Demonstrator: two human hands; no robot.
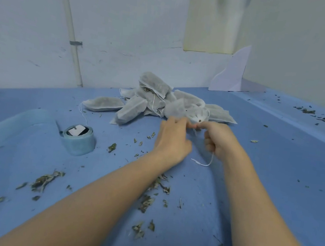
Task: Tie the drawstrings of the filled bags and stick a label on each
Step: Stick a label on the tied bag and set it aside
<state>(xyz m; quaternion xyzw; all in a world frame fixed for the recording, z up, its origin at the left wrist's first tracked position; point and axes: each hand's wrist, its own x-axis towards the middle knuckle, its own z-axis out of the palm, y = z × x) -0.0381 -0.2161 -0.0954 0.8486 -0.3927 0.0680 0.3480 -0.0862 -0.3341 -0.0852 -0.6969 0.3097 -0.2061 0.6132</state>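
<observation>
blue tabletop (pixel 273 176) lies open rightward; left grip (pixel 173 139) and right grip (pixel 219 141) pinch bag (pixel 185 109) drawstring (pixel 205 164).

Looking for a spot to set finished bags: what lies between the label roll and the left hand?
In the head view, only blue table cover with scattered dried leaf bits lies between the label roll and the left hand.

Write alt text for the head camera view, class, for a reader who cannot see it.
Two bare hands, left hand and right hand, work the white drawstring of a filled bag at the near edge of a pile of filled bags on a blue table. A roll of blue label tape stands to the left, and dried leaf scraps lie scattered about.
</observation>
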